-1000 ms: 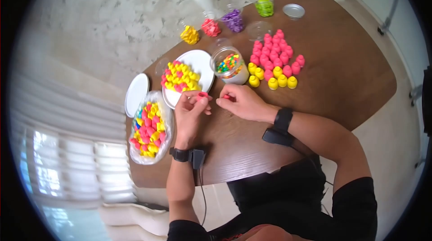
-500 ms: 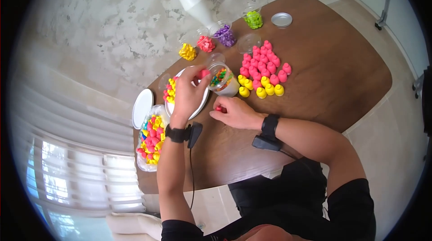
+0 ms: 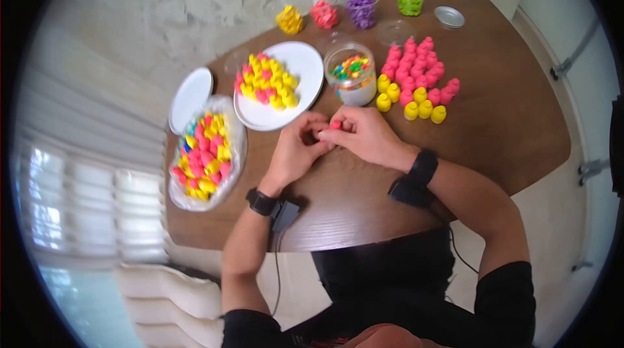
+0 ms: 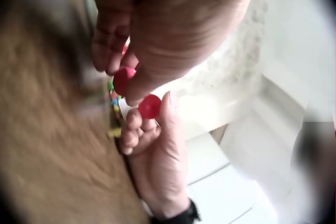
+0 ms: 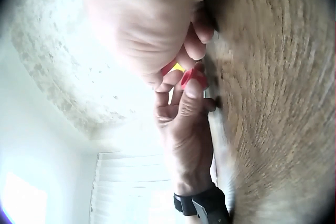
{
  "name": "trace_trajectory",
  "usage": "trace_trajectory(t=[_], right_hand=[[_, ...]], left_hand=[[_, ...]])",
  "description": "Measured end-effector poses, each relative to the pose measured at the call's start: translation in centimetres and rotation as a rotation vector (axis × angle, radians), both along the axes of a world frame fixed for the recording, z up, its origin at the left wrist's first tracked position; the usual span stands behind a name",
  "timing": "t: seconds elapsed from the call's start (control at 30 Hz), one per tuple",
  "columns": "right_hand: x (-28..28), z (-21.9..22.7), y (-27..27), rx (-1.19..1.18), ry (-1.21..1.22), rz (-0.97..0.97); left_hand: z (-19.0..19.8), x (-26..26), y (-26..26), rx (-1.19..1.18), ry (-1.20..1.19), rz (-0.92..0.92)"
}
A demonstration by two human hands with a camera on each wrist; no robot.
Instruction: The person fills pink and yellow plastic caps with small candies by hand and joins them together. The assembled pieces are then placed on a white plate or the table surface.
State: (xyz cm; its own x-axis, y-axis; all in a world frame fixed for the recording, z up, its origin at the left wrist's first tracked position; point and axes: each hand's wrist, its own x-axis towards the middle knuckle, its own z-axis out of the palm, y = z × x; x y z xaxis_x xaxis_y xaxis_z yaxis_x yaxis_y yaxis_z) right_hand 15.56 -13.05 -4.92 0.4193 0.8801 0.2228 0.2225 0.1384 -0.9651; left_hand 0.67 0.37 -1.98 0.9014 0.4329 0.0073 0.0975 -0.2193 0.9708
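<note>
Left hand [image 3: 296, 153] with a small hollow pink piece [image 5: 191, 79], down from beside the clear round jar of multicoloured bits [image 3: 357, 93], now meeting the right hand [image 3: 372, 139] and its small rounded pink piece [image 4: 149, 107], round white plate [image 3: 310, 74] no longer covered.

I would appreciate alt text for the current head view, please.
A person's right hand holds a small pink piece close to the left hand over a brown table. Beyond are a clear jar of multicoloured bits, a white plate of pink and yellow pieces, and a cluster of similar pieces at right.
</note>
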Motion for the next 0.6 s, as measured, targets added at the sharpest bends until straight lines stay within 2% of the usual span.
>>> trace_trajectory(t=[0.1,0.23,0.37,0.5,0.6], right_hand=[[-0.1,0.4,0.1,-0.068,-0.130,-0.005],[-0.4,0.0,0.4,-0.083,-0.035,-0.006],[-0.7,0.5,0.5,-0.097,-0.067,-0.003],[-1.1,1.2,0.3,-0.167,0.001,0.004],[-1.0,1.6,0.5,-0.130,-0.220,0.005]], left_hand=[[-0.6,-0.2,0.4,0.066,-0.011,-0.033],[-0.3,-0.9,1.2,0.212,0.035,-0.050],[-0.1,-1.1,0.8,0.161,-0.049,-0.018],[-0.3,-1.2,0.8,0.184,-0.120,-0.044],[-0.8,-1.1,0.8,0.251,-0.187,-0.027]])
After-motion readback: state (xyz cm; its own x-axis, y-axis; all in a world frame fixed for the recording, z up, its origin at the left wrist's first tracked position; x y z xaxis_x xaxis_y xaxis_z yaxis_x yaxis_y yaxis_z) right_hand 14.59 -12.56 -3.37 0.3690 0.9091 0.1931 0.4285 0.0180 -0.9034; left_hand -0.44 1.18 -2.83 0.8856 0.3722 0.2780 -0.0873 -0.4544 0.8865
